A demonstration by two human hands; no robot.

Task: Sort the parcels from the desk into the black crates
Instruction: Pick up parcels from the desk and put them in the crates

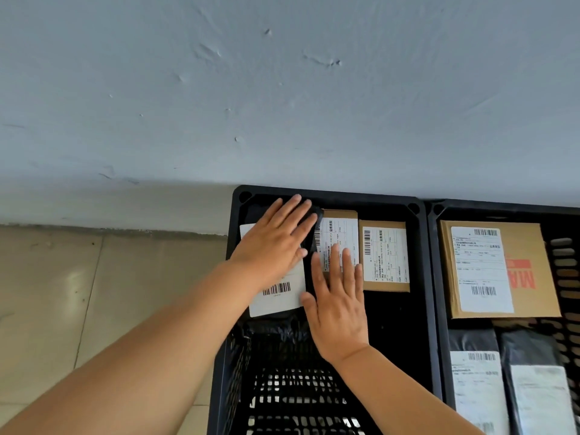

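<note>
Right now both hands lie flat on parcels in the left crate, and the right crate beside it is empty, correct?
Not quite. The right crate is not empty: the head view shows a cardboard box and two black bags in it. The rest holds: the left hand and right hand lie flat on parcels in the left crate.

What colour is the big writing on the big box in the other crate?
Red, printed on the brown cardboard box beside its white label; the head view shows it.

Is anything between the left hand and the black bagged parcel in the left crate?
Nothing visible: the left hand lies flat on the black bagged parcel, already inside the left crate.
</note>
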